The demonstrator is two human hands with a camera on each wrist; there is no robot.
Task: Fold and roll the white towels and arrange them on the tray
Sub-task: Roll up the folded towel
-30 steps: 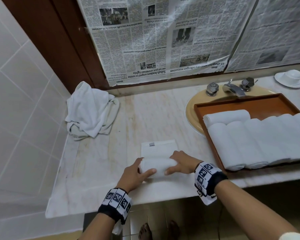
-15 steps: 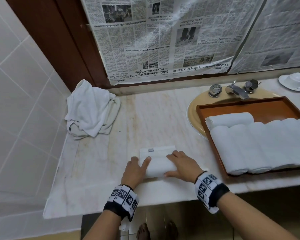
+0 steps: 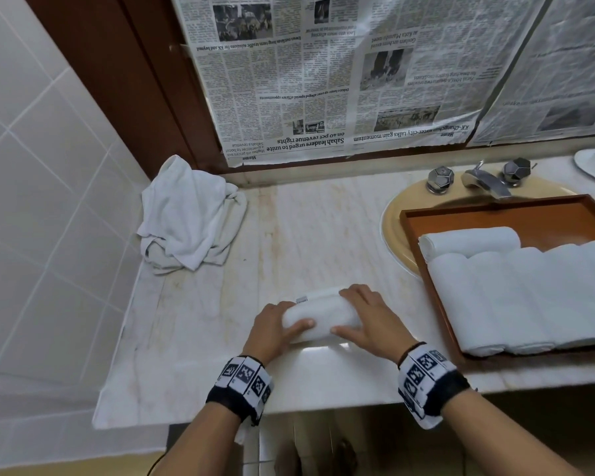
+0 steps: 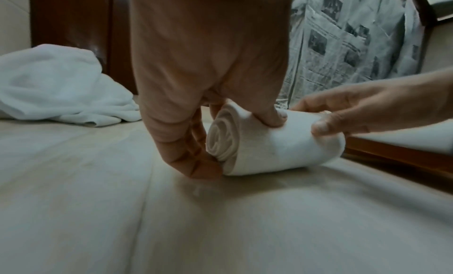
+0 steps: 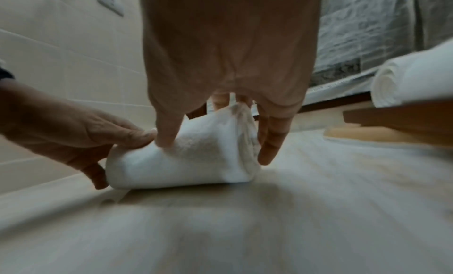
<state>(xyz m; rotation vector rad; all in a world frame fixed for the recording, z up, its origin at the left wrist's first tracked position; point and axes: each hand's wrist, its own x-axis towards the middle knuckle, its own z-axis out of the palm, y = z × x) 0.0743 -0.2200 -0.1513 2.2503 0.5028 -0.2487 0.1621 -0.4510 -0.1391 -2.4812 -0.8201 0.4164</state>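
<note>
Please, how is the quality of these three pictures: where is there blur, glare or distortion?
Head view: mostly sharp, the newspaper headlines can be read; wide-angle bending of straight lines; a pale glare on the counter below the rolled towel. Left wrist view: dim, the near counter is soft, the spiral end of the rolled towel is fairly clear. Right wrist view: motion-blurred, strongest on the near counter and the tray.

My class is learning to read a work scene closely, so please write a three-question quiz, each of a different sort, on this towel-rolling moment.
1. True or false: the towel roll between the hands lies on the tray.
2. Which hand touches the roll? A. the left hand only; B. the right hand only; C. both.
3. Fill in: the crumpled towel lies on the counter to the ______ of the roll.

Key: 1 false, it lies on the counter; 2 C; 3 left.
</note>
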